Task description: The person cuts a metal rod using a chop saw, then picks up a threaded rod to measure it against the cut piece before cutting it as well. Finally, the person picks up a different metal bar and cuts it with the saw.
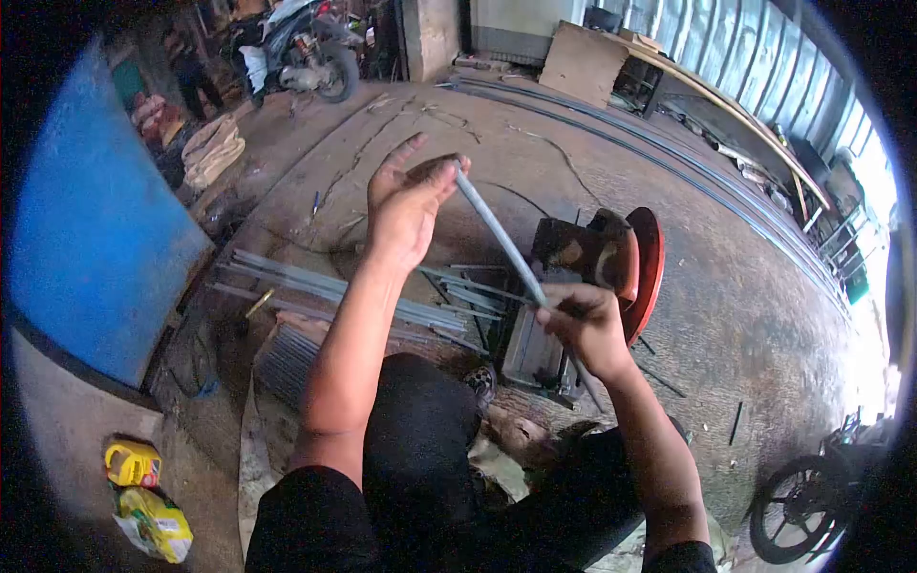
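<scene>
A thin grey metal rod (501,234) slants across the middle of the head view, held up above the floor. My left hand (406,210) pinches its upper end between thumb and finger, the other fingers raised. Lower down, my right hand (587,329) is closed around the same rod, whose lower end runs on past the wrist. Just beyond that hand stands a cutting machine with an orange-red round guard (650,277) and a metal base (535,349). Several cut metal lengths (358,294) lie on the floor under my left forearm, near a bundle of rods (287,358).
A blue panel (95,220) stands at left, with a yellow container (132,464) below it. Long pipes (669,162) stretch along the floor at right. One motorbike (310,57) is parked at the back; a wheel (798,511) shows at lower right.
</scene>
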